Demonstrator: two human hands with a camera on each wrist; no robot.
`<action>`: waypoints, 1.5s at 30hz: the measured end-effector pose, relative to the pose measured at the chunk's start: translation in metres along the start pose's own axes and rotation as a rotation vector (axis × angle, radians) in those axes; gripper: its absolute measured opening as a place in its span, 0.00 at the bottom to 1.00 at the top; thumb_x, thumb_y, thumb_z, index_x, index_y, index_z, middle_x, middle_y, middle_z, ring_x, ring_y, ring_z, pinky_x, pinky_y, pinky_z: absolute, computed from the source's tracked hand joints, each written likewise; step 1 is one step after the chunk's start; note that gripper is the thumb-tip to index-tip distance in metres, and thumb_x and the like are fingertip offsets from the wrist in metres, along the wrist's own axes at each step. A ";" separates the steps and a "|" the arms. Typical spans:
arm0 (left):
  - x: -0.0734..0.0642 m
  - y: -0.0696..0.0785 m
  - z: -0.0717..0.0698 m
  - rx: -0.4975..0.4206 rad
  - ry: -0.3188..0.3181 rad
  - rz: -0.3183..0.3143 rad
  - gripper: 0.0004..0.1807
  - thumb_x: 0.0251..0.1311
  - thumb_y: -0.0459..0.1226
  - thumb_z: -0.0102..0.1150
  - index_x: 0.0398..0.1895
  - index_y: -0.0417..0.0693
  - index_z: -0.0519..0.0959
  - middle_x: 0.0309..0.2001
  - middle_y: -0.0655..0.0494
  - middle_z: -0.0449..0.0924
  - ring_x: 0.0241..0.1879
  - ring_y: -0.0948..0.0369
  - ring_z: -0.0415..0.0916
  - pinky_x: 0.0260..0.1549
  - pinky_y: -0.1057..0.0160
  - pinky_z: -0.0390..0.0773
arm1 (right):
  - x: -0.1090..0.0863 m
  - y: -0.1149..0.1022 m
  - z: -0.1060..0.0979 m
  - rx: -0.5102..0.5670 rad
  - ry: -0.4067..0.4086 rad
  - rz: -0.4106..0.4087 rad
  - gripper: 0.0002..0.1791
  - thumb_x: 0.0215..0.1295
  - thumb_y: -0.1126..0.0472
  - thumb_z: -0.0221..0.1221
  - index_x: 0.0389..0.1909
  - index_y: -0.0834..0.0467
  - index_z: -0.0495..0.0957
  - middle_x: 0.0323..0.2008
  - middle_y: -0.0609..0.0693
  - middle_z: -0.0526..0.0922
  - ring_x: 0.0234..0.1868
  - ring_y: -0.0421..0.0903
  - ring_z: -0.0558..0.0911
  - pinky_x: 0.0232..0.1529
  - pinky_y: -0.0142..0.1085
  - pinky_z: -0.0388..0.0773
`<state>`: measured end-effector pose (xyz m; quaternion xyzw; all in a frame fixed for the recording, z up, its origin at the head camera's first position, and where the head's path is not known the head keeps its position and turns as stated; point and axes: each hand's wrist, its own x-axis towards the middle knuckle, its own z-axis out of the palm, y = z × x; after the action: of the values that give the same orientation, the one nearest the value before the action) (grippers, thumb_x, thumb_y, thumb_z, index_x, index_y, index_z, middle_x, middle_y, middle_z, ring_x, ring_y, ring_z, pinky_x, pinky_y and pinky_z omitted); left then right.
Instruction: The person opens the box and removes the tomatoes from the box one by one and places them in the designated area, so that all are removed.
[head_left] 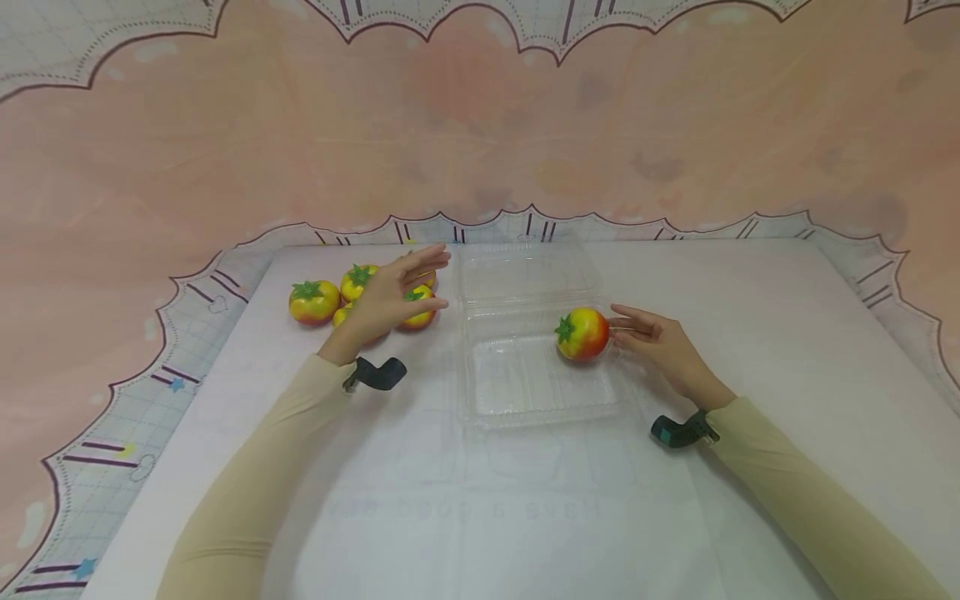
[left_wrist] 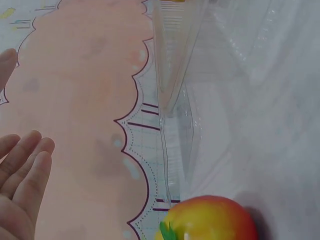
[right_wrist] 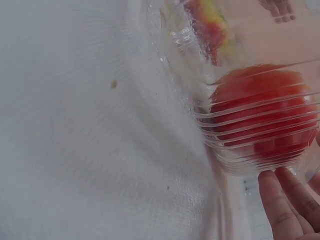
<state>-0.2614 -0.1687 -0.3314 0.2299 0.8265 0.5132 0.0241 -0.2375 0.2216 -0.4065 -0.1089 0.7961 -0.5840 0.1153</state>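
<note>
A clear plastic clamshell box point(head_left: 491, 410) lies with its lid point(head_left: 528, 279) folded back. One red-yellow tomato point(head_left: 583, 335) with a green leafy top sits at the right side of its base. My right hand point(head_left: 660, 346) is beside that wall, fingers extended. In the right wrist view its fingertips point(right_wrist: 282, 200) are right at the ribbed plastic, with the red tomato point(right_wrist: 265, 107) showing through. My left hand point(head_left: 390, 296) hovers over a group of several tomatoes point(head_left: 314, 302), partly hiding them. Its fingers point(left_wrist: 30, 185) are spread and hold nothing; a tomato point(left_wrist: 212, 220) is below in the left wrist view.
The box and tomatoes rest on a white-covered table point(head_left: 420, 517). A pink patterned cloth point(head_left: 480, 133) with a scalloped border lies beyond the table's far edge. Each wrist wears a dark camera mount, the left one point(head_left: 381, 373) over the table left of the box.
</note>
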 end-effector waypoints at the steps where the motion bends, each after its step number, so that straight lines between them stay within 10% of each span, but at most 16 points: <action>1: 0.001 0.001 0.002 -0.005 -0.004 0.006 0.41 0.51 0.29 0.66 0.70 0.42 0.59 0.65 0.42 0.67 0.66 0.51 0.65 0.64 0.59 0.67 | 0.000 0.000 0.000 0.003 0.000 -0.003 0.32 0.66 0.60 0.56 0.68 0.64 0.58 0.62 0.70 0.68 0.44 0.22 0.78 0.48 0.18 0.75; 45: 0.059 0.033 0.079 0.053 -0.381 0.191 0.38 0.51 0.33 0.68 0.67 0.42 0.64 0.66 0.47 0.67 0.65 0.56 0.66 0.63 0.64 0.69 | -0.003 -0.002 0.001 -0.006 0.011 0.023 0.33 0.66 0.59 0.57 0.69 0.62 0.59 0.62 0.67 0.69 0.43 0.21 0.77 0.50 0.22 0.76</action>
<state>-0.2807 -0.0664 -0.3287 0.4005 0.7949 0.4383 0.1253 -0.2343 0.2210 -0.4043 -0.0969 0.7997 -0.5808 0.1171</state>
